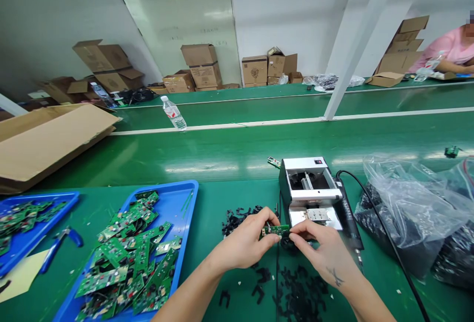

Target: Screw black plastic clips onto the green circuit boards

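While the left hand [242, 241] and right hand [320, 249] each grasp it between thumb and fingers, a small green circuit board [274, 231] is held by its edges just in front of a metal machine [309, 183]. Holding by the edges keeps the fingertips off the parts, which is good handling. Black clips [296, 287] lie scattered below; a blue tray [181, 198] of boards [126, 262] lies left. The fingers probably hide some of the board.

bright overhead light, glare streaks on the green conveyor belt [202, 168], faint shadows, wide-angle bending at edges
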The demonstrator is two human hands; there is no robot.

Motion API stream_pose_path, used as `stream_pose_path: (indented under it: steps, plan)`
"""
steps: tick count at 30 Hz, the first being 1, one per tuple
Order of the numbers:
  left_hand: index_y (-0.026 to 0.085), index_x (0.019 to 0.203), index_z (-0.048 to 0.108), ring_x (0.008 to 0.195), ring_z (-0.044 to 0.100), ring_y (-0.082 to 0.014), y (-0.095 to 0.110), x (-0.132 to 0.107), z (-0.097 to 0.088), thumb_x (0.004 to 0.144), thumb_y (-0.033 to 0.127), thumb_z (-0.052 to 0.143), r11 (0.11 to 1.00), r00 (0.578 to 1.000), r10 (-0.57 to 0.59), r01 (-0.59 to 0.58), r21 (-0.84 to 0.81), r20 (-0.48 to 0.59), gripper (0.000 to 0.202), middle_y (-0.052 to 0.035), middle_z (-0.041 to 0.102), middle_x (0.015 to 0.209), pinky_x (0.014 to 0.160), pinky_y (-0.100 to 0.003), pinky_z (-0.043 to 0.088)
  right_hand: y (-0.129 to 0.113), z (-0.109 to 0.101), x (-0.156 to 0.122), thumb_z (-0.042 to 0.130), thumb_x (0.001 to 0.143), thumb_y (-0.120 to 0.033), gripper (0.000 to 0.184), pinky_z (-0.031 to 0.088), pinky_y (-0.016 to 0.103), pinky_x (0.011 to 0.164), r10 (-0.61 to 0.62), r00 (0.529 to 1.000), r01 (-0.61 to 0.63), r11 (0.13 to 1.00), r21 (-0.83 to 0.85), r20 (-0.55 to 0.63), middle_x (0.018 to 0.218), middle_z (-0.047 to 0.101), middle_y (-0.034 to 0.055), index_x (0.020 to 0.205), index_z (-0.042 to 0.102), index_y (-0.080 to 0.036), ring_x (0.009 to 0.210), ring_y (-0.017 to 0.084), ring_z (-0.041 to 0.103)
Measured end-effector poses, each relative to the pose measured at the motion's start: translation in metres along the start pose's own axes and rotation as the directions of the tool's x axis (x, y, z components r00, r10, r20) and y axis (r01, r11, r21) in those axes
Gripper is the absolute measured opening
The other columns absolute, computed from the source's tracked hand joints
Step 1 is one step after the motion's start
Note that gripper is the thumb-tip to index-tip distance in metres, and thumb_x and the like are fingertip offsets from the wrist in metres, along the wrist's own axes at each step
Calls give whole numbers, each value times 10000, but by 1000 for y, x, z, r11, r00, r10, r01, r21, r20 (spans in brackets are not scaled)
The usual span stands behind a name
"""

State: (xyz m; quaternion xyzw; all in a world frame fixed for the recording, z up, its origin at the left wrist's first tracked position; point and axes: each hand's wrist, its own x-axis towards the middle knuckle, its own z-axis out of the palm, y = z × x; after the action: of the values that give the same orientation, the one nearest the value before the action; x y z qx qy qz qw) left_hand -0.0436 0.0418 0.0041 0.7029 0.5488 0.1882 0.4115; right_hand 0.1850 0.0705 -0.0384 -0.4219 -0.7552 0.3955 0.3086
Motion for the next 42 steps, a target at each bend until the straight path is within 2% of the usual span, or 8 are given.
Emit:
stream_pose_path:
  steps: [14,20,24,31,35,38,40,42]
  plan:
    - [195,1031,570,975,578,-182,2,4,12,1027,259,490,982,982,161,-168,-81,-95,103,-28,627,1018,881,-296,425,1,9,-5,566,980,-245,152,495,275,620,-179,966,128,959,-253,-189,745,701,-12,859,656,-220,653,157,675]
    - [191,1007,654,981,620,-179,-6,15,22,1002,177,558,938,936,278,-313,-149,-214,98,-39,676,1011,897,-280,454,9,5,-8,589,984,-196,102,486,316,774,-368,901,218,843,-491,-232,893,706,26,924,667,-225,847,198,672]
    - [191,992,690,989,646,-182,-13,24,31,980,160,606,901,901,355,-401,-168,-248,90,-59,691,1031,903,-282,485,12,3,-9,604,978,-175,104,460,315,795,-384,894,192,796,-574,-232,911,671,30,916,672,-223,893,198,641]
    - [211,996,714,983,640,-190,-28,29,39,1011,180,552,865,825,501,-482,137,-263,165,-73,690,1117,879,-325,514,15,9,-8,536,1008,-192,228,452,306,726,-387,895,173,758,-629,-220,772,621,19,824,670,-209,760,179,617]
    - [222,1023,707,969,600,-204,-29,26,42,1021,143,479,822,810,539,-444,357,-231,241,-71,694,1182,834,-353,526,16,-14,-12,541,1012,-272,212,500,272,692,-308,940,187,824,-534,-146,816,681,15,902,721,-252,758,164,668]
    - [212,1038,693,948,579,-208,-26,24,44,1013,106,453,797,809,545,-418,437,-220,264,-74,693,1202,785,-349,533,26,-52,-12,548,992,-408,226,546,306,751,-106,949,-25,914,-406,-297,942,740,45,985,724,-266,815,196,707]
    - [202,1041,681,928,574,-211,-24,23,45,999,80,449,778,800,560,-418,469,-216,266,-77,694,1202,754,-342,531,41,-73,-4,542,950,-517,332,543,378,700,97,863,-326,857,-399,-496,961,758,83,1060,720,-259,787,256,714]
    - [196,1049,667,910,570,-214,-23,23,46,980,50,450,761,790,574,-420,495,-213,271,-80,692,1203,727,-338,524,58,-83,7,551,900,-553,422,532,453,690,246,795,-507,772,-383,-555,996,759,155,1088,710,-209,808,334,718]
